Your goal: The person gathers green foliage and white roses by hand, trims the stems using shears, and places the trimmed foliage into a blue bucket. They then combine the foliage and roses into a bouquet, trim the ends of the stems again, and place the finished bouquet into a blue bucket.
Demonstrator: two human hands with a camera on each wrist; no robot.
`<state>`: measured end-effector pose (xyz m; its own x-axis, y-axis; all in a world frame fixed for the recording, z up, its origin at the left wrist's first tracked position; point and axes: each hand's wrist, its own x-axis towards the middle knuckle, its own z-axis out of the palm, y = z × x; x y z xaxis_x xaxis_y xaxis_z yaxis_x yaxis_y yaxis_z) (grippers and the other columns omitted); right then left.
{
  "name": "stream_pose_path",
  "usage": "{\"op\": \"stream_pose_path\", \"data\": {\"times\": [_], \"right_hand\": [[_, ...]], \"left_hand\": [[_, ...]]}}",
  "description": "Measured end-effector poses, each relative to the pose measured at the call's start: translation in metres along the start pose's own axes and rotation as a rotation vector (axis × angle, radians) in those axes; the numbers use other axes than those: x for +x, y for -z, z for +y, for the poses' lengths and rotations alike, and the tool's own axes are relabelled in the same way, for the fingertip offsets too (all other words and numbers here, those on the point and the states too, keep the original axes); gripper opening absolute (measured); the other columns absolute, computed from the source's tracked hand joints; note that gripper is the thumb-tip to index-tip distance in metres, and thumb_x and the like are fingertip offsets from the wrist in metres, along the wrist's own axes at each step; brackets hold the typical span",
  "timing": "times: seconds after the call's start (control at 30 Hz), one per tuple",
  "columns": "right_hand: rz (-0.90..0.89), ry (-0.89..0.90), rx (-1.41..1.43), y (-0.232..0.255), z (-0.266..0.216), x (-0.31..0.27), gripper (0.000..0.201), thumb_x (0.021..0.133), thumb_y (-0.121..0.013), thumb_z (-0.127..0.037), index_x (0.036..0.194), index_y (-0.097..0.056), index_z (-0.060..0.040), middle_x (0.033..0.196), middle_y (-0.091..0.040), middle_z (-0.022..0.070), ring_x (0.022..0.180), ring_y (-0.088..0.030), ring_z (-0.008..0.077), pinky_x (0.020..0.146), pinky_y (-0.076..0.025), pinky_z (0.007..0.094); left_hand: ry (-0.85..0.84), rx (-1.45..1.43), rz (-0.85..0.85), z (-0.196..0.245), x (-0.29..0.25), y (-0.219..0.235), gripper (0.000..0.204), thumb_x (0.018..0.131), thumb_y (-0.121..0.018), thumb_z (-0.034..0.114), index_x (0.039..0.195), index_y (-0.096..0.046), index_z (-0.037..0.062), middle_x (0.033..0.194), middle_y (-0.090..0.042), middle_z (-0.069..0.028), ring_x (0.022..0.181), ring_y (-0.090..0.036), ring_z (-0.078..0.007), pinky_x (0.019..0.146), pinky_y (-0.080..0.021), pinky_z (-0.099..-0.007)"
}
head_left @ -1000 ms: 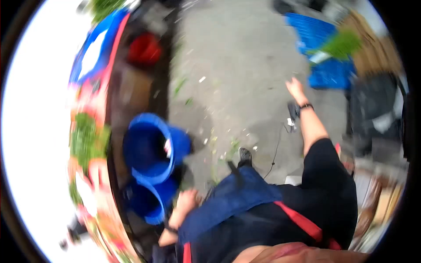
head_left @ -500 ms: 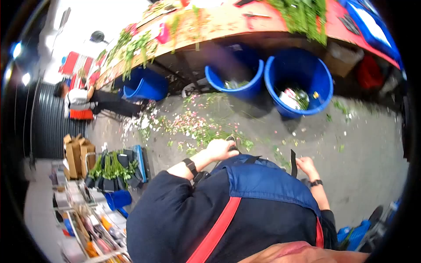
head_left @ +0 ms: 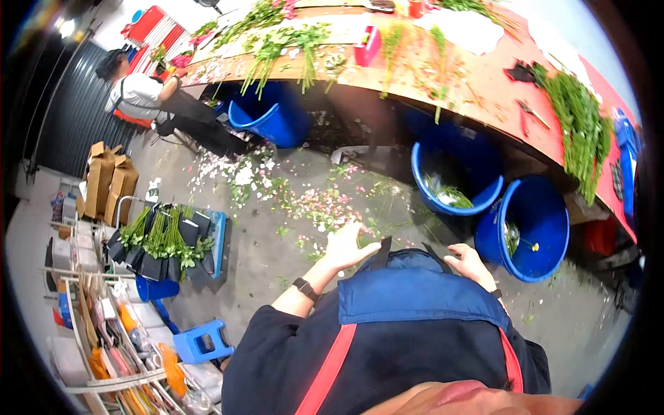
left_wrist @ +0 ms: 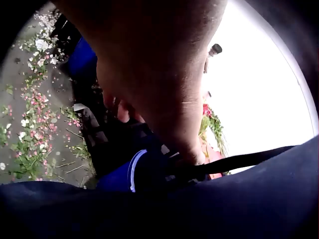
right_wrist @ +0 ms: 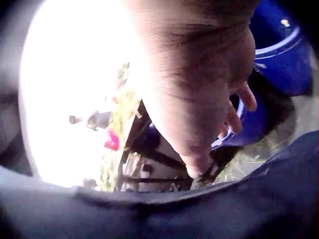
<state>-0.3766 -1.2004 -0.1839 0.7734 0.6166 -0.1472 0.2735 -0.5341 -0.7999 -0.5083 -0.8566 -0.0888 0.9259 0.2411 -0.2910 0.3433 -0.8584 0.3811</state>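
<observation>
Both hands are empty, held in front of the blue apron (head_left: 422, 297) at waist height. The left hand (head_left: 344, 247) has its fingers extended and thumb spread toward the apron's dark strap (head_left: 382, 253). On the other side, the right hand (head_left: 472, 265) is loosely bent with the thumb apart, beside a second strap. In the left wrist view the left hand (left_wrist: 154, 84) hangs with relaxed fingers above the apron edge. The right wrist view has the right hand (right_wrist: 199, 89) with fingers apart and nothing in them.
Blue bins (head_left: 490, 238) stand beneath a long red table (head_left: 477, 90) with cut greenery (head_left: 577, 114) and pliers-like cutters. Petals (head_left: 318, 204) litter the floor. Left are a cart (head_left: 220, 245) of wrapped stems, a blue stool (head_left: 202, 341), a shelf of supplies and another person (head_left: 142, 97).
The view has swung round to the left, bringing the table, cart and other person into sight. Both hands have come in front of the apron, closer together.
</observation>
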Motion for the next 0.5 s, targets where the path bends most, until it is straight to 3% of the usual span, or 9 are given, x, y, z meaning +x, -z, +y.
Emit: {"op": "stream_pose_path", "data": {"times": [0.03, 0.13, 0.17, 0.27, 0.33, 0.4, 0.5], "right_hand": [[-0.071, -0.019, 0.023, 0.005, -0.025, 0.021, 0.031, 0.079, -0.068, -0.021, 0.102, -0.068, -0.0004, 0.098, -0.066, 0.0185, 0.093, -0.065, 0.0281, 0.082, -0.050, 0.0350], [-0.076, -0.038, -0.018, 0.023, -0.041, 0.082, 0.024, 0.080, -0.065, -0.016, 0.098, -0.069, -0.0009, 0.094, -0.067, 0.0184, 0.090, -0.065, 0.0286, 0.081, -0.051, 0.0348], [-0.041, -0.071, -0.070, 0.028, -0.043, 0.100, 0.019, 0.080, -0.064, -0.013, 0.092, -0.069, 0.0003, 0.090, -0.068, 0.0174, 0.085, -0.066, 0.0286, 0.078, -0.051, 0.0350], [0.005, -0.175, -0.060, 0.044, -0.038, 0.152, 0.017, 0.081, -0.063, -0.013, 0.086, -0.069, 0.0017, 0.079, -0.068, 0.0177, 0.072, -0.066, 0.0276, 0.067, -0.050, 0.0354], [-0.019, -0.189, -0.065, 0.048, -0.031, 0.193, 0.017, 0.081, -0.062, -0.014, 0.087, -0.069, 0.0015, 0.077, -0.067, 0.0185, 0.070, -0.066, 0.0277, 0.066, -0.050, 0.0352], [-0.065, -0.163, -0.102, 0.045, -0.022, 0.240, 0.018, 0.082, -0.062, -0.014, 0.087, -0.069, 0.0013, 0.078, -0.067, 0.0187, 0.070, -0.066, 0.0280, 0.066, -0.050, 0.0351], [-0.113, -0.085, -0.026, 0.038, -0.024, 0.311, 0.017, 0.082, -0.063, -0.014, 0.088, -0.069, 0.0008, 0.078, -0.067, 0.0180, 0.072, -0.066, 0.0279, 0.068, -0.051, 0.0352]], "left_hand": [[-0.097, -0.020, 0.140, -0.013, 0.013, -0.006, 0.051, 0.092, -0.047, 0.046, 0.128, -0.049, 0.0099, 0.121, -0.055, -0.0211, 0.111, -0.054, -0.0371, 0.093, -0.041, -0.0516], [-0.080, -0.228, -0.035, -0.033, 0.057, -0.004, 0.060, 0.093, -0.046, 0.040, 0.144, -0.030, 0.0109, 0.141, -0.035, -0.0213, 0.125, -0.040, -0.0402, 0.101, -0.031, -0.0581], [-0.099, -0.184, -0.039, -0.034, 0.066, 0.001, 0.059, 0.093, -0.046, 0.030, 0.145, -0.026, 0.0107, 0.140, -0.035, -0.0223, 0.121, -0.044, -0.0417, 0.100, -0.035, -0.0539], [-0.092, -0.320, -0.030, -0.054, 0.097, 0.016, 0.058, 0.093, -0.046, 0.025, 0.145, -0.025, 0.0099, 0.140, -0.035, -0.0229, 0.118, -0.046, -0.0426, 0.099, -0.039, -0.0486], [0.094, -0.404, -0.040, -0.065, 0.121, 0.040, 0.053, 0.093, -0.046, 0.025, 0.142, -0.032, 0.0105, 0.109, -0.061, -0.0207, 0.097, -0.061, -0.0376, 0.084, -0.049, -0.0434], [0.273, -0.216, -0.025, -0.083, 0.146, 0.054, 0.045, 0.092, -0.050, 0.033, 0.130, -0.047, 0.0101, 0.093, -0.066, -0.0158, 0.088, -0.064, -0.0349, 0.077, -0.051, -0.0399], [0.441, -0.223, -0.099, -0.074, 0.174, 0.114, 0.042, 0.089, -0.054, 0.042, 0.117, -0.057, 0.0103, 0.091, -0.068, -0.0140, 0.085, -0.066, -0.0314, 0.076, -0.052, -0.0375]]}}
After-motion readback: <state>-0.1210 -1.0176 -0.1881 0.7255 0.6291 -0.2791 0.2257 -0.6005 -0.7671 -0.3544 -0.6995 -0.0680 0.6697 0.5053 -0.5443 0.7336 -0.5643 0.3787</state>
